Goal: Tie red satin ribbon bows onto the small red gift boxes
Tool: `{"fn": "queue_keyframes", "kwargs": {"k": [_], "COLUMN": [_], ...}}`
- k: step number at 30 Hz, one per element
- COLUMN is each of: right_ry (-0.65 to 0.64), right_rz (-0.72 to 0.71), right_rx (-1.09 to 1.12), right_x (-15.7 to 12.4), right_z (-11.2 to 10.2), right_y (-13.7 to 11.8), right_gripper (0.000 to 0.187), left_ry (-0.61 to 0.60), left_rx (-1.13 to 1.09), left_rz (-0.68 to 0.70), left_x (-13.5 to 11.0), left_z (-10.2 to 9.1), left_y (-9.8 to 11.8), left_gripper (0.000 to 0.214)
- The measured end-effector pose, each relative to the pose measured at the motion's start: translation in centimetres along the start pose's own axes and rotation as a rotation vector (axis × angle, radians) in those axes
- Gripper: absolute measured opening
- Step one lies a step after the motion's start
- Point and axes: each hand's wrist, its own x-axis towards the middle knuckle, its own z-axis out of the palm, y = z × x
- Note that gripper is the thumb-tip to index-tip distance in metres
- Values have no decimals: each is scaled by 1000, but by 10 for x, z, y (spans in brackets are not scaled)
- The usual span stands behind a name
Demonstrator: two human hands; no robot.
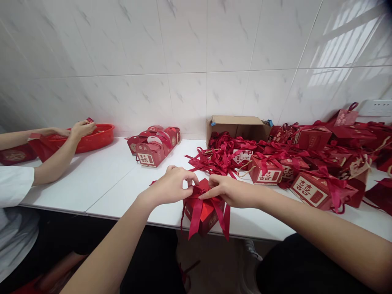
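Observation:
A small red gift box [203, 214] stands at the near edge of the white table [101, 179], with red ribbon [196, 210] tied over its top and hanging down its sides. My left hand [171, 185] pinches the ribbon at the top left of the box, fingers closed. On the right side of the knot my right hand [232, 191] grips the ribbon, fingers curled with one pointing toward the knot.
A heap of loose red ribbons [220, 157] lies behind the box. Several tied red boxes [312, 188] fill the right. An open cardboard carton [237, 126] stands by the tiled wall. Several open red boxes [153, 147] sit mid-left. Another person's hands [78, 130] reach into a red basin [94, 139].

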Motion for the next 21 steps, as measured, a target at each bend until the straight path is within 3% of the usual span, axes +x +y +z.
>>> {"fn": "queue_keyframes", "kwargs": {"k": [7, 21], "right_ry": [31, 67], "right_rz": [-53, -71], "right_rx": [70, 84], "right_x": [0, 1], "right_z": [2, 5], "right_y": [3, 5], "right_gripper": [56, 53], "left_ry": [-103, -101], "left_rx": [-276, -306], "left_rz": [43, 72], "left_x": [1, -4], "left_z": [6, 4], "left_y": [-9, -11], "left_gripper": [6, 7]}}
